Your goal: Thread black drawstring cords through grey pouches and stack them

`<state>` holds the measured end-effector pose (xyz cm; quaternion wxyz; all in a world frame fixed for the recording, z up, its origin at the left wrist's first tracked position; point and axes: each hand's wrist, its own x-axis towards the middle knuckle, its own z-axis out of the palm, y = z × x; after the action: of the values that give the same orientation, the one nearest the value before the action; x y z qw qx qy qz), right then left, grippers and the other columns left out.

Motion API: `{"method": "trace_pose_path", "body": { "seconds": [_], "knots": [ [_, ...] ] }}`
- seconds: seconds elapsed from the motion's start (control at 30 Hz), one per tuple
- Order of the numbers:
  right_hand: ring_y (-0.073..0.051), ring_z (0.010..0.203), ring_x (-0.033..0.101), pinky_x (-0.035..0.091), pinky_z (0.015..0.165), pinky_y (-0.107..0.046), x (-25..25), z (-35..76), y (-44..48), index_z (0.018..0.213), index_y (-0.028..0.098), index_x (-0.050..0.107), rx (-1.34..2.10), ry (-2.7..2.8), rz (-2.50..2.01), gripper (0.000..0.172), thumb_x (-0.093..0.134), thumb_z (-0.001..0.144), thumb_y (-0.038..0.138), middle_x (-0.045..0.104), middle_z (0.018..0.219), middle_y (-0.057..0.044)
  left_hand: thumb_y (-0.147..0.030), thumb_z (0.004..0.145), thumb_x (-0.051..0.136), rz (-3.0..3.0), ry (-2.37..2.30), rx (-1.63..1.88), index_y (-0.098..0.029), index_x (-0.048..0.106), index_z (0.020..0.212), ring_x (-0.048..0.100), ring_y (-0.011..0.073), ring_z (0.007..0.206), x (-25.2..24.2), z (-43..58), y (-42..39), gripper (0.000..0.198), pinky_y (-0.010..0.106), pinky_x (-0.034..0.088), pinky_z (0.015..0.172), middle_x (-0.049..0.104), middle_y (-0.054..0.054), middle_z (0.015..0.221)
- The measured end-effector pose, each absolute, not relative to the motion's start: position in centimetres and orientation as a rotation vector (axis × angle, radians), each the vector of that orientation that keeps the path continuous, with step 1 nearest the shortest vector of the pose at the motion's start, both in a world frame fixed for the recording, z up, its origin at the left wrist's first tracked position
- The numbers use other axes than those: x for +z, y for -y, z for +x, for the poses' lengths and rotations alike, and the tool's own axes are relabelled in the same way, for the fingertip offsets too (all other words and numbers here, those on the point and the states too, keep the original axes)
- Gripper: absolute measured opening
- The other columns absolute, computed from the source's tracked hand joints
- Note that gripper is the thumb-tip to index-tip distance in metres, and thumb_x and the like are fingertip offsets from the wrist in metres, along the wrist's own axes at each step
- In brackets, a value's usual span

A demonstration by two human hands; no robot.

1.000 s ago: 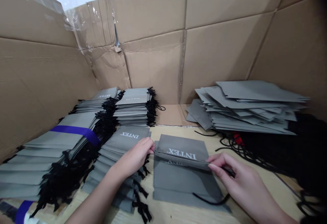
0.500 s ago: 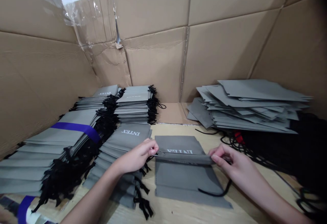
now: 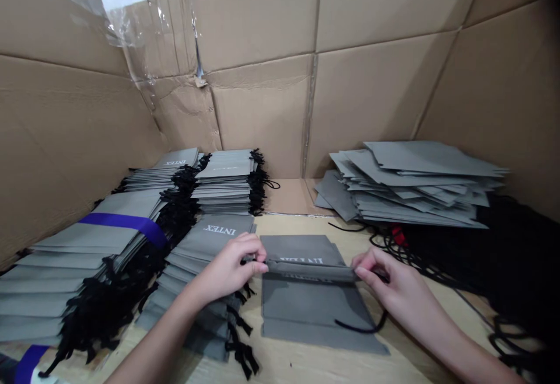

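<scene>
A flat grey fabric pouch with white lettering lies on the table before me. My left hand pinches the left end of a raised fabric edge, thumb against fingers. At the opposite end, my right hand is closed on the same edge, which stretches fairly straight between both hands. A black cord trails from beneath my right hand and curls over the pouch's lower right part. Whether the cord runs inside the edge cannot be made out.
Fanned grey pouches with black knotted cords lie left of me. Further left is a pile tied with a purple band. More stacked pouches stand behind. Loose grey pieces and black cords are at right. Cardboard walls surround the table.
My left thumb now shows pressed against the fabric edge. Both hands keep hold of the pouch, and the whole view has shifted slightly.
</scene>
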<state>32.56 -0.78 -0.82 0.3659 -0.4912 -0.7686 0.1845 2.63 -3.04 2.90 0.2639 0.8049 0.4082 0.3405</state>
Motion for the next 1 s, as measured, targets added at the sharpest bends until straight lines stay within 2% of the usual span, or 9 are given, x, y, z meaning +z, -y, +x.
{"method": "trace_pose_path", "body": {
  "seconds": [0.13,0.23,0.3,0.43,0.53,0.63,0.8,0.87,1.0],
  "knots": [
    [-0.018,0.071,0.06,0.045,0.064,-0.028,-0.7,32.6,0.5,0.065,0.022,0.045,0.502,1.932,-1.234,0.019,0.047,0.081,0.032,0.064,0.076,-0.003,-0.041,0.079,0.054,1.762,-0.901,1.16,-0.017,0.047,0.068,0.043,0.0148,0.073,2.2,3.0,2.7,0.027,0.024,0.036,0.067,0.045,0.001,0.075],
    [-0.018,0.072,0.06,0.045,0.065,-0.028,-0.8,32.9,-0.1,0.065,0.022,0.045,0.487,1.91,-1.24,0.019,0.048,0.08,0.033,0.063,0.076,-0.003,-0.046,0.081,0.048,1.573,-0.822,1.191,-0.018,0.044,0.073,0.043,0.0152,0.075,1.7,3.4,2.8,0.03,0.025,0.038,0.07,0.044,0.001,0.078],
    [-0.019,0.073,0.06,0.044,0.065,-0.029,-0.9,33.2,-0.2,0.065,0.022,0.045,0.461,1.912,-1.274,0.019,0.047,0.081,0.032,0.064,0.076,-0.003,-0.044,0.084,0.044,1.73,-0.889,1.099,-0.018,0.044,0.072,0.043,0.0152,0.075,1.7,3.5,2.9,0.029,0.026,0.038,0.072,0.043,0.001,0.078],
    [-0.019,0.072,0.06,0.043,0.064,-0.029,-0.9,33.0,0.1,0.066,0.022,0.044,0.388,1.968,-1.323,0.016,0.045,0.081,0.028,0.064,0.078,-0.003,-0.033,0.083,0.05,2.283,-1.219,0.897,-0.019,0.046,0.071,0.042,0.0179,0.081,2.0,3.5,3.4,0.019,0.028,0.034,0.074,0.048,0.002,0.083],
    [-0.019,0.073,0.06,0.043,0.064,-0.029,-0.9,32.9,0.2,0.066,0.022,0.044,0.378,1.999,-1.308,0.015,0.045,0.08,0.028,0.064,0.079,-0.003,-0.029,0.085,0.045,2.328,-1.253,0.91,-0.018,0.048,0.068,0.042,0.0186,0.083,2.1,3.4,3.4,0.021,0.029,0.033,0.077,0.05,0.003,0.082],
    [-0.02,0.072,0.06,0.043,0.065,-0.03,-0.9,33.2,-0.3,0.067,0.022,0.044,0.388,1.967,-1.305,0.015,0.046,0.079,0.03,0.064,0.078,-0.004,-0.036,0.085,0.045,2.03,-1.042,1.056,-0.017,0.048,0.064,0.044,0.0181,0.081,1.9,3.5,3.1,0.029,0.028,0.033,0.078,0.048,0.003,0.08],
    [-0.02,0.073,0.06,0.044,0.066,-0.03,-1.2,33.7,-1.2,0.065,0.023,0.044,0.386,1.939,-1.272,0.017,0.046,0.079,0.033,0.063,0.076,-0.004,-0.042,0.082,0.046,1.5,-0.752,1.194,-0.017,0.048,0.07,0.045,0.0171,0.079,1.6,3.5,3.0,0.029,0.027,0.036,0.07,0.044,0.003,0.086],
    [-0.02,0.072,0.06,0.044,0.066,-0.03,-1.4,33.6,-1.1,0.066,0.023,0.044,0.376,1.938,-1.277,0.016,0.046,0.079,0.032,0.063,0.076,-0.004,-0.041,0.083,0.045,1.673,-0.884,1.146,-0.016,0.047,0.063,0.043,0.0168,0.077,1.7,3.5,3.2,0.032,0.028,0.034,0.072,0.044,0.003,0.08],
    [-0.02,0.07,0.06,0.043,0.064,-0.03,-1.7,33.4,-1.0,0.067,0.023,0.045,0.341,1.971,-1.29,0.013,0.046,0.078,0.03,0.064,0.076,-0.003,-0.037,0.079,0.055,2.084,-1.212,1.088,-0.017,0.046,0.052,0.04,0.0184,0.08,1.9,3.5,3.3,0.035,0.031,0.03,0.079,0.046,0.002,0.072]
  ]
}}
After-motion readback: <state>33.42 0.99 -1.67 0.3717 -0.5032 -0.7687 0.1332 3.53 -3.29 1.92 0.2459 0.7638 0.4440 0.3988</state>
